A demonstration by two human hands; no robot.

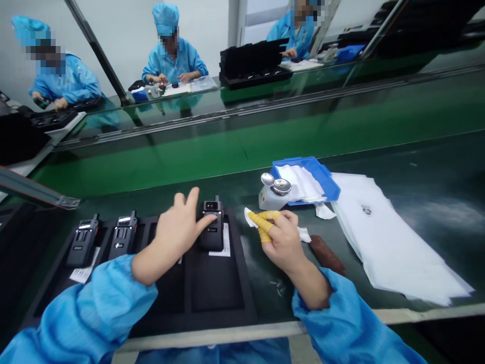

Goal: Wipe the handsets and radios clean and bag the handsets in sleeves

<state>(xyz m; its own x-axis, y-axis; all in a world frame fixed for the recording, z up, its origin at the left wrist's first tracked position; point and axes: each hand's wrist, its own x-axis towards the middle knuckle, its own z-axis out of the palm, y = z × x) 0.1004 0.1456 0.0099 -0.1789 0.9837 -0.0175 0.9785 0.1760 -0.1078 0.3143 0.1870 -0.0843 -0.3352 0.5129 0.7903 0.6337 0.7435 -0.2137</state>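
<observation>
Handheld radio point(212, 236) sits at far end of black tray's point(216, 316) rightmost compartment, long axis pointing away from wearer, antenna outward. Left hand point(177, 225) is nearer: fingers spread, thumb over radio's front, no grasp closed. Right hand point(283, 236), apart to the radio's right above tabletop point(265, 285), pinches white wipe point(248, 218) in yellow-wrapped fingers.

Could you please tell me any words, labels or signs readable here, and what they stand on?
No text reads with certainty.
Radio by the left hand: pale lettering, too blurred to quote.
Other radios: marks too small.
White labels: print too small.
White sheets: dark mark, unreadable.
</observation>
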